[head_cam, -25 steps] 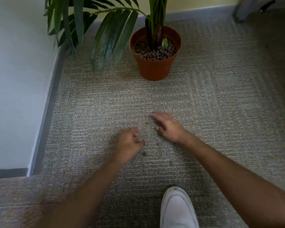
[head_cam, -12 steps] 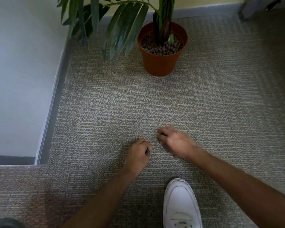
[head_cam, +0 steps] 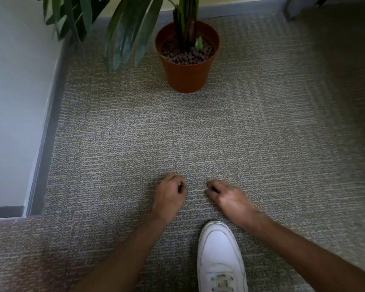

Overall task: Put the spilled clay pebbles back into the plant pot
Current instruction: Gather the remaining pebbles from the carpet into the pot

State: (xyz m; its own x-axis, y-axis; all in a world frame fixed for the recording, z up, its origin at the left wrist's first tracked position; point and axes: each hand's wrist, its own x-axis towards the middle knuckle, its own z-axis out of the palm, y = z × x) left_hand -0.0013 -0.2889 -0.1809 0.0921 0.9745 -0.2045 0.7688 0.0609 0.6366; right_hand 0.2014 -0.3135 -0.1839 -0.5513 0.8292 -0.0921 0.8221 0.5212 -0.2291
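An orange plant pot [head_cam: 187, 74] stands on the carpet at the far middle, holding a green plant and a layer of brown clay pebbles [head_cam: 185, 55]. My left hand [head_cam: 170, 193] rests on the carpet well in front of the pot, curled into a fist with a dark pebble showing between thumb and fingers. Just to its right, my right hand [head_cam: 227, 197] lies knuckles up, fingertips curled down and pinched on a small dark pebble at the carpet. No loose pebbles show on the carpet around the hands.
A white shoe [head_cam: 219, 258] stands just behind the hands. A pale wall with a grey skirting [head_cam: 49, 127] runs along the left. Long palm leaves [head_cam: 131, 32] hang left of the pot. Something dark [head_cam: 291, 9] stands at the far right.
Both hands have drawn back from the pot toward the shoe. My right hand's fingers went from stretched to curled. The loose pebbles seen between the hands are no longer visible.
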